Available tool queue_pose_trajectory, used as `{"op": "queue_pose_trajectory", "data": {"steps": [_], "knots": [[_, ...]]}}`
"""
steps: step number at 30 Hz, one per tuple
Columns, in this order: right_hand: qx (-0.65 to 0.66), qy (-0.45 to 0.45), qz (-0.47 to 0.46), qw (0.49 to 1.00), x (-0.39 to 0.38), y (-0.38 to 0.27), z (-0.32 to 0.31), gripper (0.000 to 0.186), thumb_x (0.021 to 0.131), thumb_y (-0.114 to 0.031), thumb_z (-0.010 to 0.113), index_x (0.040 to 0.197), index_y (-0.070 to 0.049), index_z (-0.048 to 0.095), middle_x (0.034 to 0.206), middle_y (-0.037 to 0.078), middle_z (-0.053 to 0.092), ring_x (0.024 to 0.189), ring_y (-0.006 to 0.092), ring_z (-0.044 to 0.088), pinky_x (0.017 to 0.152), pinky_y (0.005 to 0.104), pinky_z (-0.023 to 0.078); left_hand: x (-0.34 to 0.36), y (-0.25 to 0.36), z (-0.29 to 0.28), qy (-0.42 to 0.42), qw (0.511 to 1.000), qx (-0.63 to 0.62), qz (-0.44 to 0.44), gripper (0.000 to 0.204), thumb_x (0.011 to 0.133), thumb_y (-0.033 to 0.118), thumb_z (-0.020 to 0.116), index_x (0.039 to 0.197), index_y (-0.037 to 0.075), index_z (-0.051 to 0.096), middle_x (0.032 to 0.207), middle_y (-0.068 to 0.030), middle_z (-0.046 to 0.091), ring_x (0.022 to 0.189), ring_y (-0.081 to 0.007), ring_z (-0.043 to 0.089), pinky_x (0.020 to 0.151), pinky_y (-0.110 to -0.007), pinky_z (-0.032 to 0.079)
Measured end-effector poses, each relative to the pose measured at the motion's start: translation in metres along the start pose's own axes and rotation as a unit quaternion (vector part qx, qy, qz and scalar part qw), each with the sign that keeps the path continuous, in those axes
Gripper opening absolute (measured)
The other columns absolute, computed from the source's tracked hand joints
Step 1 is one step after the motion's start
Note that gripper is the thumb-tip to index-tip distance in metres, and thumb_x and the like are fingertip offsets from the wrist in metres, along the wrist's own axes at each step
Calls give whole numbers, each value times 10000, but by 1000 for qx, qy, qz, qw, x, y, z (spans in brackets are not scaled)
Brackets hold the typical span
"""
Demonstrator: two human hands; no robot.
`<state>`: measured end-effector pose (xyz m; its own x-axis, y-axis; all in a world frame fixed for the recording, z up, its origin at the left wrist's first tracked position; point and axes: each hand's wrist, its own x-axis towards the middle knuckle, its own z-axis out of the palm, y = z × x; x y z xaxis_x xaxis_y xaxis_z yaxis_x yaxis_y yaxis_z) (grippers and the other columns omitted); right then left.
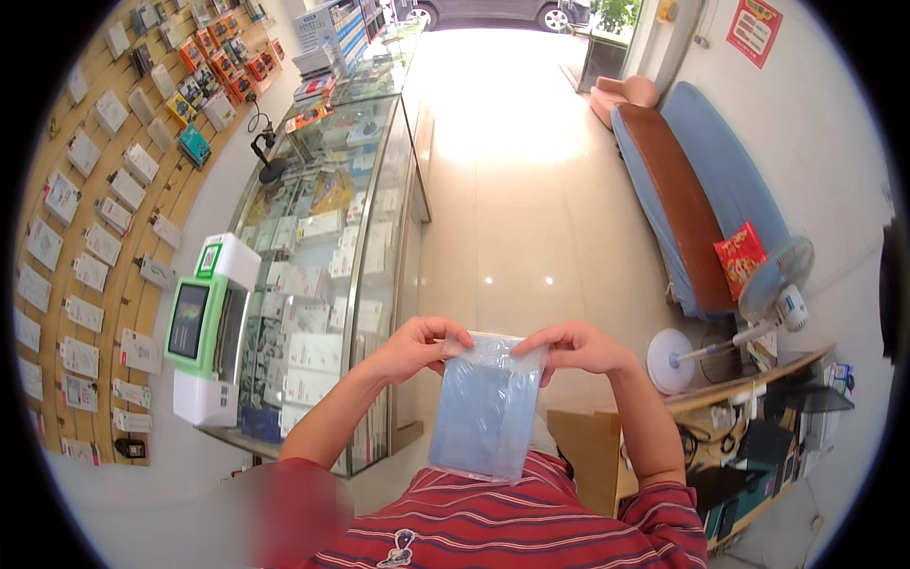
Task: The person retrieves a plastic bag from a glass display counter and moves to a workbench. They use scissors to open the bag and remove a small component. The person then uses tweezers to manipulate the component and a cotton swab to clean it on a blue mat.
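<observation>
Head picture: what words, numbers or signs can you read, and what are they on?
Blue plastic packet: no writing I can make out.
Red wall poster: writing, too small to read.
Green-framed screen: marks, too small.
Green-edged square code: just a pattern.
Wall packages: print, too small.
Shiny red bag: markings, unreadable.

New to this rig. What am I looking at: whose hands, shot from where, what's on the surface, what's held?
No machine arms here: these are a person's bare hands. There's one picture, from a fisheye camera on their head looking down, hence the bent edges and dark rim. Their left hand and right hand pinch the top corners of a clear packet with something flat and bluish inside, held before their striped shirt. At left, a glass counter carries a white-and-green device, with boxes visible through its glass.
</observation>
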<state>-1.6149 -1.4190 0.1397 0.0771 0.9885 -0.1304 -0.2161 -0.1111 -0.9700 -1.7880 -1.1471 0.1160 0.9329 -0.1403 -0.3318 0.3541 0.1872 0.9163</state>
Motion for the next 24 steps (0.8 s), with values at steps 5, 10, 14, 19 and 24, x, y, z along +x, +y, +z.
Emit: {"op": "queue_pose_trajectory", "data": {"steps": [5, 10, 14, 19, 24], "knots": [[-21, 38, 26, 999, 78, -42, -97, 307, 940, -43, 581, 1227, -36, 691, 1072, 88, 693, 852, 123, 672, 719, 285, 583, 74, 73, -65, -36, 995, 80, 39, 272, 982, 154, 632, 1243, 77, 619, 1136, -33, 658, 969, -119, 648, 862, -315, 558], [-172, 118, -36, 977, 177, -98, -213, 266, 929, -7, 606, 1183, -5, 684, 960, 18, 667, 769, 75, 611, 659, 249, 512, 178, 147, -133, 91, 990, 51, 90, 384, 979, 106, 618, 1355, 86, 544, 1147, -25, 651, 973, -105, 626, 844, -279, 518], [-142, 155, -126, 969, 258, -140, -303, 349, 920, -61, 604, 1265, -9, 618, 937, 36, 668, 789, 92, 598, 693, 270, 503, 260, 217, -175, 196, 962, 81, 170, 443, 961, 97, 640, 1387, 74, 522, 965, -4, 665, 882, -82, 621, 772, -257, 511], [-44, 115, -63, 990, 372, -158, -428, 316, 976, -165, 608, 1242, 5, 613, 1024, 26, 677, 896, 104, 613, 808, 284, 489, 374, 253, -279, 238, 959, 25, 151, 419, 963, 110, 640, 1367, 51, 543, 978, -20, 699, 809, -65, 609, 717, -252, 505], [33, 101, -52, 993, 478, -143, -560, 354, 983, -257, 633, 1215, 10, 619, 1083, 37, 682, 967, 116, 611, 860, 306, 484, 486, 282, -389, 123, 973, -81, 176, 475, 1014, 234, 585, 1449, 77, 478, 1159, -48, 663, 1000, -121, 652, 806, -261, 530]]}}
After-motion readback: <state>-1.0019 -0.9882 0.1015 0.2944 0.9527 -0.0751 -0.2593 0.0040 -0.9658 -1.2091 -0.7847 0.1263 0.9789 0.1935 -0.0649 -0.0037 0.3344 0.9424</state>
